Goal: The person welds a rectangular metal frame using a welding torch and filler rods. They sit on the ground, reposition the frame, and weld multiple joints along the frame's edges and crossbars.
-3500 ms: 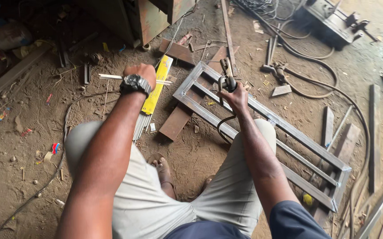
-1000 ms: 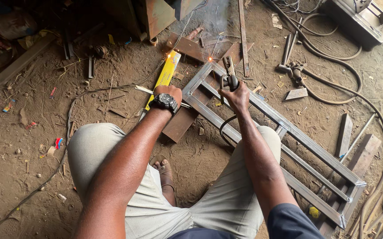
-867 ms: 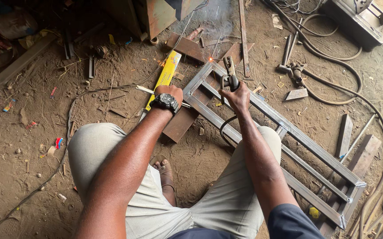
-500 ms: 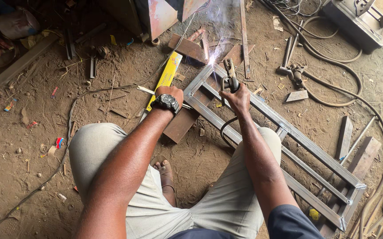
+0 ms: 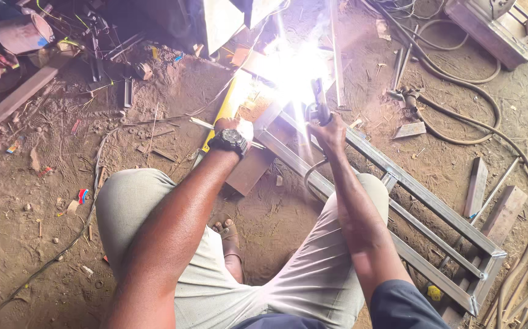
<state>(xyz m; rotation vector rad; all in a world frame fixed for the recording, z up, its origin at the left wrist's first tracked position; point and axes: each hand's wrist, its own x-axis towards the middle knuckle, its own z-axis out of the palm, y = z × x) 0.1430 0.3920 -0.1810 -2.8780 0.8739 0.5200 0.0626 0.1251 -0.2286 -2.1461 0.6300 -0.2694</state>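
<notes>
My right hand (image 5: 331, 131) is wrapped tight round the electrode holder (image 5: 319, 103), arm stretched out ahead of me over my right knee. The holder's tip points up and away from me, into a white welding arc (image 5: 291, 67) so bright it washes out the near corner of the steel frame (image 5: 422, 201); I can't make out the joint itself. My left hand (image 5: 235, 129), with the black wristwatch (image 5: 228, 141) on it, sits well left of the right one, just beside the frame's end. It lies over a yellow bar (image 5: 222, 116), fingers curled, but whether it grips the bar or only rests there I cannot tell.

The frame is long and ladder-like, grey square tubing, two rails with a thinner rail between them and short cross pieces. It lies flat on the dirt floor (image 5: 38, 231), running from the glare in front of my hands down to the right past my right knee. Its far end rests on wooden blocks (image 5: 505, 207). A brown plate (image 5: 250, 170) lies under its near end, just below my left hand. A thick cable (image 5: 459, 131) curls across the floor beyond the frame.
</notes>
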